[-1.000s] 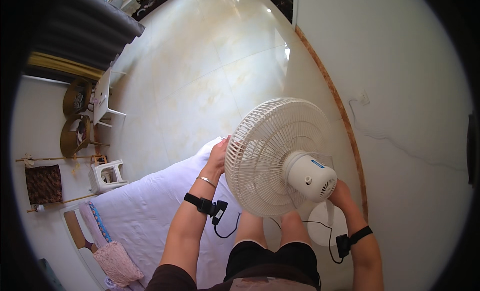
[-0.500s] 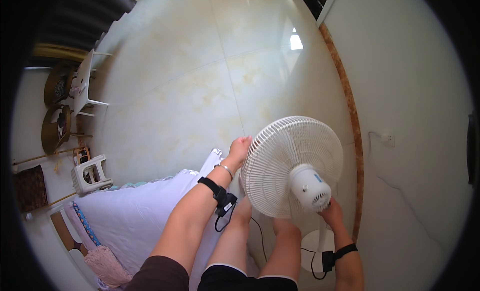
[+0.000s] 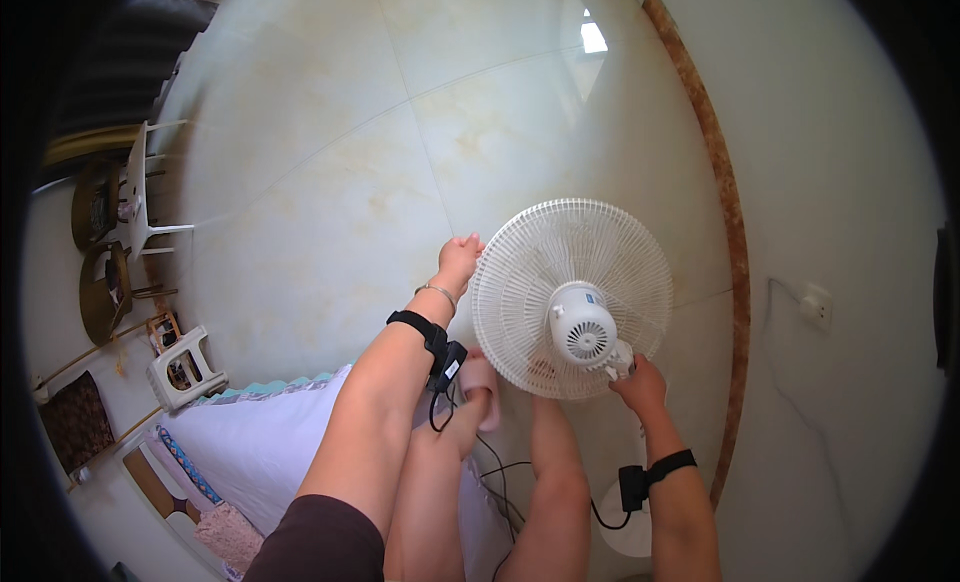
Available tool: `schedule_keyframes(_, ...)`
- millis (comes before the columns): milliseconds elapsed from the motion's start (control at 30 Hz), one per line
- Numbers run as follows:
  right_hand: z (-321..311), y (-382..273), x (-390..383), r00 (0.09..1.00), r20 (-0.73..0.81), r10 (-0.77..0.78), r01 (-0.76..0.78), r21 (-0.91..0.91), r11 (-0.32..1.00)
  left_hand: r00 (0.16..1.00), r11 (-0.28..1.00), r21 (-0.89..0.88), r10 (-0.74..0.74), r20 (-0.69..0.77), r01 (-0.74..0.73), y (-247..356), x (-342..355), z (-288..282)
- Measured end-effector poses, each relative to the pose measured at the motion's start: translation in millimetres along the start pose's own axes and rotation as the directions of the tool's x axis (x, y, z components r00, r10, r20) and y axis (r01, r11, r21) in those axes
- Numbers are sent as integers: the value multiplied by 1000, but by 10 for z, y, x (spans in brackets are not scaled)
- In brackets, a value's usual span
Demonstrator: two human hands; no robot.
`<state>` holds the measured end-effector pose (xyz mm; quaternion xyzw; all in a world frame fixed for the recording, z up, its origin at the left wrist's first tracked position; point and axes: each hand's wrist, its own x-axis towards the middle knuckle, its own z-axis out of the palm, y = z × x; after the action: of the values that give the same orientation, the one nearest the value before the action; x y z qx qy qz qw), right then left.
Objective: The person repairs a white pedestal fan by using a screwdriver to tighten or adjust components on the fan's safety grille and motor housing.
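A white electric fan (image 3: 620, 252) is in front of me, its round wire grille and the back of its motor housing (image 3: 583, 332) turned toward me. At the grille's left edge, my left hand (image 3: 459, 262) is closed on the rim. My right hand (image 3: 640, 384) is wrapped round the neck just below and right of the motor housing, hiding part of it. Below that hand, the white pole and round base (image 3: 625, 527) show partly behind my right forearm. Whether the neck is joined to the pole I cannot tell. Black straps with small boxes are on both forearms.
A wall with a plugged-in socket (image 3: 816, 307) and hanging cord is at the right. A bed with a pale lilac sheet (image 3: 270, 422) lies at the lower left. Beyond it are a white stool (image 3: 186, 370), a white table (image 3: 140, 197) and brown chairs. Black cables (image 3: 500, 472) run between my legs.
The fan head has turned and tilted, so its motor's back faces me more directly. Both hands keep their hold. My view has shifted, and a pink slipper now shows on my left foot.
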<state>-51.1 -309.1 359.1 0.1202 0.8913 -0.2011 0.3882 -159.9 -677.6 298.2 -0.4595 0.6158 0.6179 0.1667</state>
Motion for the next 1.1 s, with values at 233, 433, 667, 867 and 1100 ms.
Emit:
schedule_keyframes(233, 287, 53, 713, 997, -51, 54, -54, -1, 999, 986, 969, 201, 117, 122, -140, -80, 395, 278)
schedule_keyframes(433, -16, 45, 1032, 997, 12, 76, -76, -36, 996, 923, 826, 415, 320, 213, -382, 143, 820, 264)
schedule_keyframes(667, -56, 283, 1216, 975, 93, 204, -201, -45, 979, 888, 763, 469, 307, 342, -445, 459, 1119, 252)
schedule_keyframes(867, 36, 548, 1182, 947, 54, 315, -315, -6, 949, 896, 805, 453, 203, 395, -383, 366, 1247, 317)
schedule_keyframes(1100, -358, 143, 471, 847, -68, 527, -527, 21, 849, 857, 976, 195, -17, 516, -98, 381, 1174, 592)
